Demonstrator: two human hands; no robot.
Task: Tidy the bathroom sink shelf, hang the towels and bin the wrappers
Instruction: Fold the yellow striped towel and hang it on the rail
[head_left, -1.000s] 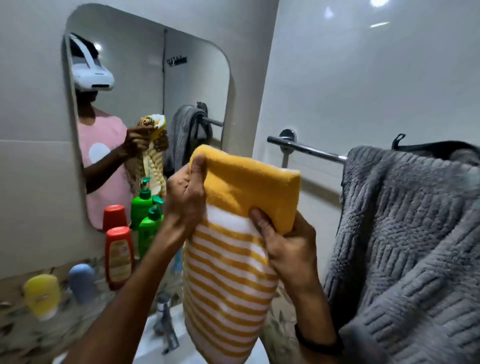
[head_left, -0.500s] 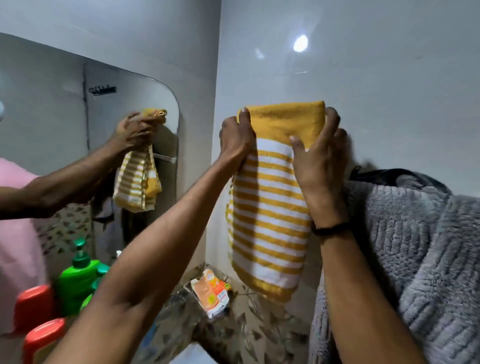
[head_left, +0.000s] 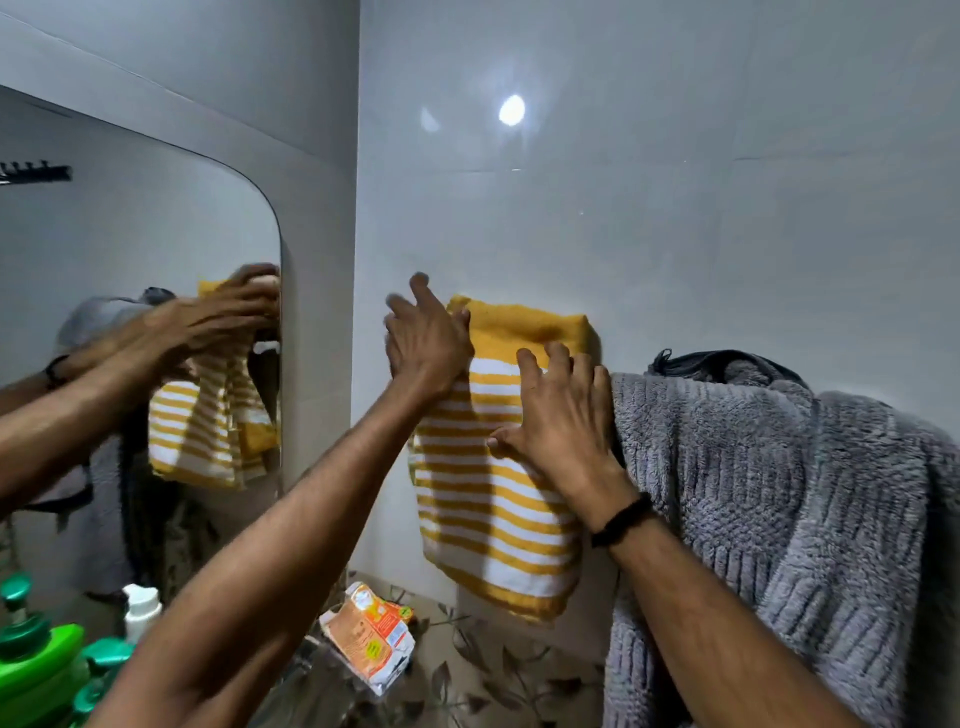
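Observation:
A yellow and white striped towel (head_left: 498, 499) hangs folded against the tiled wall, draped over a rail that it hides. My left hand (head_left: 426, 343) rests on its upper left edge with fingers spread and lifting off. My right hand (head_left: 563, 415) lies flat on the towel's right side, fingers straight, pressing the cloth. A thick grey towel (head_left: 779, 509) hangs directly to the right, touching the striped one. An orange wrapper (head_left: 371, 634) lies crumpled on the patterned counter below.
A mirror (head_left: 130, 249) on the left wall reflects my hands and the striped towel. Green pump bottles (head_left: 36, 660) and a white-capped bottle (head_left: 141, 608) stand at the lower left. The leaf-patterned counter (head_left: 493, 680) runs along the wall under the towels.
The striped towel went from being held up in both hands to hanging on the wall. My fingers have uncurled from its top fold, and my right hand now lies flat on it.

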